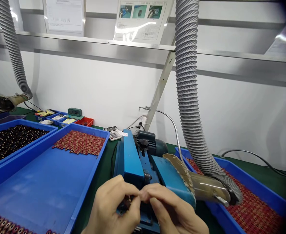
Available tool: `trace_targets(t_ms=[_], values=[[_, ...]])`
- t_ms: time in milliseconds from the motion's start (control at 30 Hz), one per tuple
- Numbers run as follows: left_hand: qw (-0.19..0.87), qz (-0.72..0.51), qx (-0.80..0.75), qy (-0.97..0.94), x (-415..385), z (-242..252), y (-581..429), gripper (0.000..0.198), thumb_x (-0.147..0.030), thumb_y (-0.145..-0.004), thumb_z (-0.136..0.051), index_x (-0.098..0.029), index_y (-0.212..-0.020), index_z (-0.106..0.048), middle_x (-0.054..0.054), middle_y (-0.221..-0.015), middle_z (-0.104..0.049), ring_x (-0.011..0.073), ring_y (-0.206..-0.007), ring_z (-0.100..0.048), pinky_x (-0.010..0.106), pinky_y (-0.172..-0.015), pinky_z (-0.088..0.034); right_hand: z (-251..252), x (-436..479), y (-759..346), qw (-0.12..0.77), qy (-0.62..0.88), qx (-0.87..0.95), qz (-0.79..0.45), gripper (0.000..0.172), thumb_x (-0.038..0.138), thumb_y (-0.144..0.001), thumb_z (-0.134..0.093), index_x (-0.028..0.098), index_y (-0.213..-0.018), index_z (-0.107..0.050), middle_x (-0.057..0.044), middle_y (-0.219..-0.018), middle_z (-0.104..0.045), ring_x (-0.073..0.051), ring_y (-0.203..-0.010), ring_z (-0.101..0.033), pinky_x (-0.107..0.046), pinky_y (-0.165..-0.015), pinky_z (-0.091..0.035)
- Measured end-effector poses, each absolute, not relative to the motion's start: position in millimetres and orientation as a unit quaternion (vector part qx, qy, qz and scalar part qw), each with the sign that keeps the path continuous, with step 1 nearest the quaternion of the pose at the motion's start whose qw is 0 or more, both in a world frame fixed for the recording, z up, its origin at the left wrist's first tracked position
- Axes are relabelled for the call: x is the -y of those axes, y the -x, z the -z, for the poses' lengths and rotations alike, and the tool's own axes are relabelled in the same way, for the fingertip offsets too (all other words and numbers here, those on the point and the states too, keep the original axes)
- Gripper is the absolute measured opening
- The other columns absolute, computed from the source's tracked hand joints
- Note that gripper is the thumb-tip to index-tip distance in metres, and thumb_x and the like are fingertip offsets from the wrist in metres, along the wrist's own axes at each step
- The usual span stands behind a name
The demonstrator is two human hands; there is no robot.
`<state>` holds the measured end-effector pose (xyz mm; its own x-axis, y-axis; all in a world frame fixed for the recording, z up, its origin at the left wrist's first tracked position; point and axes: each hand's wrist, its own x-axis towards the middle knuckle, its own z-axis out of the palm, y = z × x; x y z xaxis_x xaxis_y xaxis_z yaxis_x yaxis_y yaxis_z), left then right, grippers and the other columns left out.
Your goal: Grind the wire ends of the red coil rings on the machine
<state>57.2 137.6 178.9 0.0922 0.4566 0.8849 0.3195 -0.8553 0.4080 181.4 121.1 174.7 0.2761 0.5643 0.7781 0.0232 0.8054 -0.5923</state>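
Note:
My left hand (113,208) and my right hand (174,208) meet fingertip to fingertip at the bottom middle, in front of a blue motor-driven bench machine (133,156). Both hands are closed in a pinch. Whatever lies between the fingertips is too small and too covered to name. A bit of reddish-brown shows behind my left thumb, but I cannot tell what it is. The machine's lower front is partly hidden by my hands. On its right side a brownish duct (207,187) joins a ragged cardboard edge (179,167).
A large blue tray (47,175) at left holds small red rings (80,142); another tray (33,122) behind holds black pieces. A blue tray (257,185) of red pieces lies right. A grey hose (188,81) hangs down to the duct. A calculator (115,134) sits behind.

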Motion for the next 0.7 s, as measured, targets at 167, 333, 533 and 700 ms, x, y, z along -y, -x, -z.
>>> trace_targets(t_ms=[167, 333, 533, 700], values=[[0.134, -0.600, -0.247, -0.749, -135.9, -183.4, -52.9, 0.021, -0.002, -0.080, -0.051, -0.022, -0.080, -0.059, -0.006, -0.061, -0.052, 0.0066, -0.052, -0.052, 0.015, -0.050, -0.039, -172.3, -128.7, -195.3, 0.676, 0.213, 0.690, -0.147, 0.040, -0.007, -0.079, -0.064, 0.024, -0.102, -0.073, -0.003, -0.083, -0.075, -0.020, -0.076, -0.070, -0.030, -0.066, -0.058], [0.051, -0.590, -0.252, -0.765, -138.1, -181.8, -56.3, 0.019, -0.002, -0.079, -0.050, -0.020, -0.075, -0.058, -0.005, -0.057, -0.054, 0.0075, -0.048, -0.051, 0.017, -0.048, -0.039, -168.4, -122.0, -192.7, 0.665, 0.278, 0.670, -0.178, 0.015, 0.016, -0.095, -0.057, 0.023, -0.084, -0.065, -0.002, -0.076, -0.065, -0.019, -0.073, -0.064, -0.030, -0.066, -0.052], [-0.161, -0.565, -0.246, -0.771, -139.9, -179.3, -58.0, 0.018, -0.003, -0.083, -0.053, -0.019, -0.079, -0.060, -0.002, -0.056, -0.055, 0.0117, -0.047, -0.048, 0.025, -0.047, -0.035, -169.9, -117.5, -184.6, 0.633, 0.365, 0.563, -0.386, 0.043, 0.043, -0.100, -0.048, 0.021, -0.064, -0.053, 0.003, -0.053, -0.046, -0.013, -0.048, -0.043, -0.025, -0.047, -0.037], [0.000, -0.599, -0.276, -0.751, -136.8, -180.2, -55.2, 0.021, -0.001, -0.083, -0.051, -0.021, -0.078, -0.057, -0.005, -0.058, -0.052, 0.0091, -0.051, -0.050, 0.020, -0.050, -0.039, -171.4, -120.3, -187.6, 0.729, 0.289, 0.568, -0.251, 0.024, 0.024, -0.094, -0.061, 0.021, -0.072, -0.070, 0.000, -0.060, -0.065, -0.016, -0.057, -0.058, -0.026, -0.056, -0.048]])
